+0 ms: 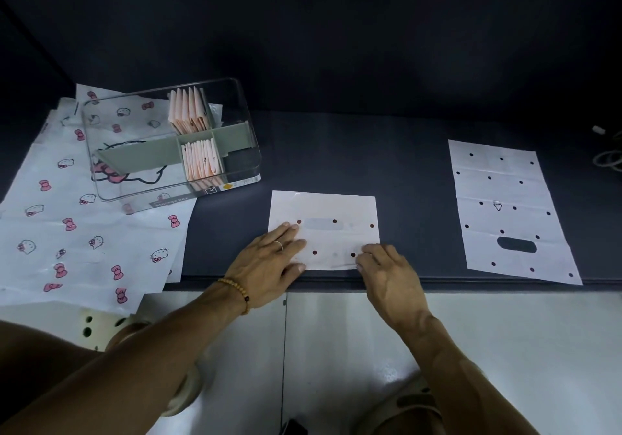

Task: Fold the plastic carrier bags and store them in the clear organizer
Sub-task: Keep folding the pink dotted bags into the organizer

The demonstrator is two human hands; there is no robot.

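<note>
A white dotted carrier bag (331, 212), folded into a rough square, lies at the front edge of the dark table. My left hand (269, 259) rests flat on its left part with straight fingers. At the bag's lower right corner my right hand (387, 269) has its fingertips curled at the edge; whether they pinch it I cannot tell. The clear organizer (242, 121) stands at the back left, with grey dividers and folded pink bags (188, 111) upright in two compartments. A second dotted bag (508, 212) lies flat and unfolded on the right.
Several white bags printed with cats and pink bows (67, 232) are spread under and in front of the organizer and hang over the table edge. A white cable (609, 158) lies at the far right. A dark wall rises behind; pale floor tiles lie below.
</note>
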